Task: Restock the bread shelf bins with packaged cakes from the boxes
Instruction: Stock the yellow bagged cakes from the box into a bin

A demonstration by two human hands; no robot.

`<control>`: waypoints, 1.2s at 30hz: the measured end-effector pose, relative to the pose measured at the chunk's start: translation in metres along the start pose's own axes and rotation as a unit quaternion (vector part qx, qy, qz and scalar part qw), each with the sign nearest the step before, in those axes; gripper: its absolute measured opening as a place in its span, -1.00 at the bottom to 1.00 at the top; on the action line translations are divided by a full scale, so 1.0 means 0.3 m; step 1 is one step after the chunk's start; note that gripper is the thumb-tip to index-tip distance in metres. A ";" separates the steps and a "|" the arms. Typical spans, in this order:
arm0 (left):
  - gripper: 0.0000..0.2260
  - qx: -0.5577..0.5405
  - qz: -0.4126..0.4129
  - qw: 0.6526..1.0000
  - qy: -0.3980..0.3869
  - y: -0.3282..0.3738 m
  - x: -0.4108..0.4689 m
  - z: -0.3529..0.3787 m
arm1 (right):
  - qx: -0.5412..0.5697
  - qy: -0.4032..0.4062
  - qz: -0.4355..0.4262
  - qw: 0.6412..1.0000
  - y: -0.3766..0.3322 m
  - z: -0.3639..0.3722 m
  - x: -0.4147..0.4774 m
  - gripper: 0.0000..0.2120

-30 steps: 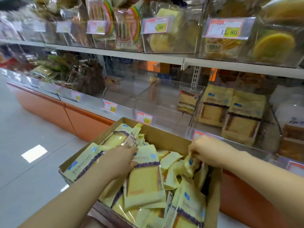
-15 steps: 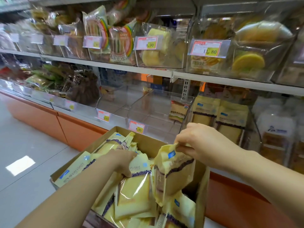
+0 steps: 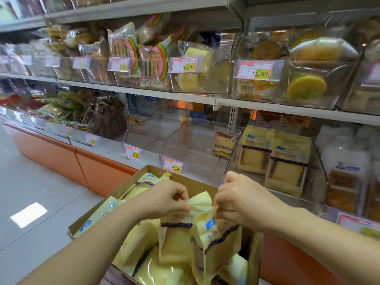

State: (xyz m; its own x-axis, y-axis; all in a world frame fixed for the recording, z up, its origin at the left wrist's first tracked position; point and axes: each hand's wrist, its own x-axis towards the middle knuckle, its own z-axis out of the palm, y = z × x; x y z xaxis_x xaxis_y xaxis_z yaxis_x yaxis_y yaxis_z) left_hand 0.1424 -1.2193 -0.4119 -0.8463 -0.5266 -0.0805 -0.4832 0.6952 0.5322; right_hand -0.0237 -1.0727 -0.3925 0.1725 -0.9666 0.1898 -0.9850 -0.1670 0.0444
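At lower centre, a cake packet (image 3: 174,243) was pinched by the left hand (image 3: 164,199), a second packet (image 3: 218,243) by the right hand (image 3: 242,199).

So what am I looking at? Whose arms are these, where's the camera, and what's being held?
No robot here: these are a person's bare arms, filmed by a wide-angle camera worn on the head, looking forward and down. The left hand and right hand each pinch the top of a yellow cake packet above an open cardboard box full of the same packets. Behind it, shelves carry clear bins; one bin to the right holds matching packets.
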 end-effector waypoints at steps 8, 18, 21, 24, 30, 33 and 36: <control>-0.90 -0.023 0.109 0.988 0.108 0.215 -0.056 -0.083 | 0.050 0.069 0.005 0.996 0.025 -0.058 -0.018 -0.83; -0.39 -0.167 0.185 0.945 0.212 0.367 0.079 -0.071 | -0.085 0.282 0.065 0.954 0.231 -0.225 -0.113 -0.84; -0.27 -0.155 0.162 0.958 0.176 0.406 0.159 -0.013 | -0.139 0.329 0.078 0.931 0.321 -0.240 -0.139 -0.86; -0.34 -0.165 0.160 0.961 0.153 0.437 0.257 0.055 | -0.174 0.325 0.074 0.927 0.413 -0.202 -0.163 -0.89; -0.42 -0.160 0.138 0.965 0.156 0.461 0.431 0.158 | -0.149 0.313 0.091 0.934 0.547 -0.082 -0.191 -0.86; -0.44 -0.163 0.126 0.962 0.181 0.439 0.491 0.181 | -0.124 0.325 0.110 0.931 0.583 -0.051 -0.151 -0.85; -0.41 -0.146 0.106 0.960 0.215 0.388 0.546 0.182 | -0.095 0.330 0.111 0.933 0.616 -0.006 -0.083 -0.88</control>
State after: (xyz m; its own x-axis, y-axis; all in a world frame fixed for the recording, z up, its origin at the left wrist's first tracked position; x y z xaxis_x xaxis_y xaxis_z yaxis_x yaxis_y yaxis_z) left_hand -0.0646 -1.1979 -0.4091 -0.7174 -0.5860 0.3768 -0.1741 0.6744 0.7175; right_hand -0.2098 -1.0790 -0.3872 -0.0041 -0.6331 0.7740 -0.9884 0.1202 0.0931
